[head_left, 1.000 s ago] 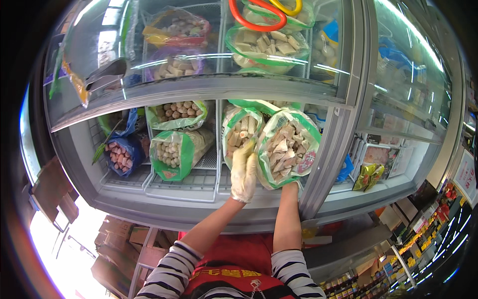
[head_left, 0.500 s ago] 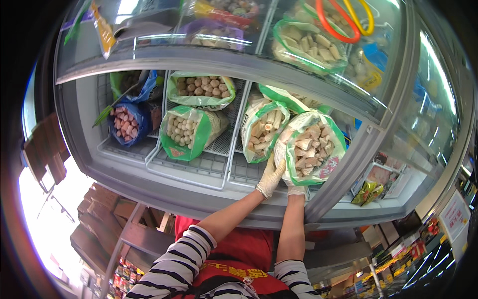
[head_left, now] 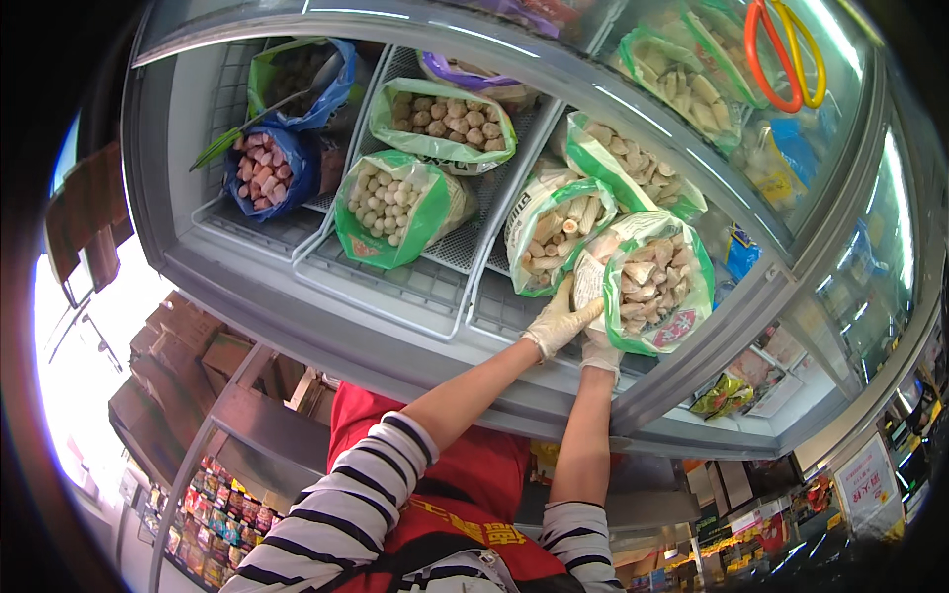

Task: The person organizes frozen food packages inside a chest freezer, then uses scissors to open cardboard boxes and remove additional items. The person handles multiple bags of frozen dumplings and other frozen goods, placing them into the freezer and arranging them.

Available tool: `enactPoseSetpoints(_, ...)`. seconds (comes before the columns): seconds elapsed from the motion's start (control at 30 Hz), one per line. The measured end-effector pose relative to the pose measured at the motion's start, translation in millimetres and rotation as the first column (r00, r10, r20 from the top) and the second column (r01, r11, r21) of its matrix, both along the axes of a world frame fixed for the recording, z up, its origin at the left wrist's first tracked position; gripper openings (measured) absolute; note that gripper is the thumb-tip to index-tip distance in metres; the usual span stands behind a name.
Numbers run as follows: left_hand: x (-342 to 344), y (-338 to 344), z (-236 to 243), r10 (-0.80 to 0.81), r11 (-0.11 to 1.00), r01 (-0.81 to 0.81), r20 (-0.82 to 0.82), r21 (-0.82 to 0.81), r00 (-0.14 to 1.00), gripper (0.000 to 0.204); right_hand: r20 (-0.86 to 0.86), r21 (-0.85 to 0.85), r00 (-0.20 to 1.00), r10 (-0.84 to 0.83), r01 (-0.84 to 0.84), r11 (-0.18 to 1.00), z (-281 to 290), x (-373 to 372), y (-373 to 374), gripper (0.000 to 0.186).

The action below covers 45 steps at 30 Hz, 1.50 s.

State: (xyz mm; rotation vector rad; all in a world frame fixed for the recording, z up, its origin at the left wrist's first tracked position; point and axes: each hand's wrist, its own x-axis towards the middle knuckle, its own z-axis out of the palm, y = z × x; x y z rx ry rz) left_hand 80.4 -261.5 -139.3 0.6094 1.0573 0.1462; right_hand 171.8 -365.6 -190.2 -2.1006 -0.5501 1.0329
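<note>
Green-rimmed bag [head_left: 594, 261] | left hand [head_left: 560, 321] against side | right hand [head_left: 600, 353] at bottom

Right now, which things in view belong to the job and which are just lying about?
In use:
green-rimmed bag of pale chunks
gloved left hand, against its lower left side
gloved right hand, at its bottom, partly hidden

Lying about:
green-rimmed bag of white balls
bag of brownish balls
blue bag of pink pieces
yellow-green packet

Fitted with whitish gloves [head_left: 556, 326] on both hands [head_left: 600, 352]. Clothed behind these in black-striped white sleeves [head_left: 341, 506], red apron [head_left: 474, 474] with yellow lettering [head_left: 494, 534].
</note>
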Motion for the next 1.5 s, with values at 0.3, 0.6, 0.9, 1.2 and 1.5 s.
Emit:
enactPoseSetpoints(0.3, -1, 5, -2, -0.069, 0.996, 0.072, -0.049, 0.053, 0.996, 0.094, 0.202, -0.002, 0.966, 0.16, -0.163, 0.987, 19, 2, 17, 0.05)
enactPoseSetpoints(0.6, 16, -12, -16, 0.228, 0.969, -0.23, -0.032, -0.093, 0.973, 0.093, 0.588, -0.501, 0.566, 0.578, -0.306, 0.809, 22, -2, 21, 0.051)
enactPoseSetpoints(0.9, 29, -19, -34, 0.295, 0.946, -0.302, -0.072, -0.121, 0.953, 0.095, 0.309, -0.365, 0.871, 0.381, -0.262, 0.893, -9, 2, 18, 0.055)
enactPoseSetpoints(1.2, 7, -27, -80, -0.133, 0.983, 0.129, 0.02, 0.132, 0.991, 0.079, 0.114, -0.577, 0.805, 0.582, -0.423, 0.698, -26, 10, 24, 0.059)
enactPoseSetpoints(1.5, -11, 70, 74, 0.08, 0.522, 0.159, -0.233, 0.838, 0.969, 0.042, -0.577, -0.189, 0.583, -0.571, 0.585, 0.789, 145, -36, 32, 0.038)
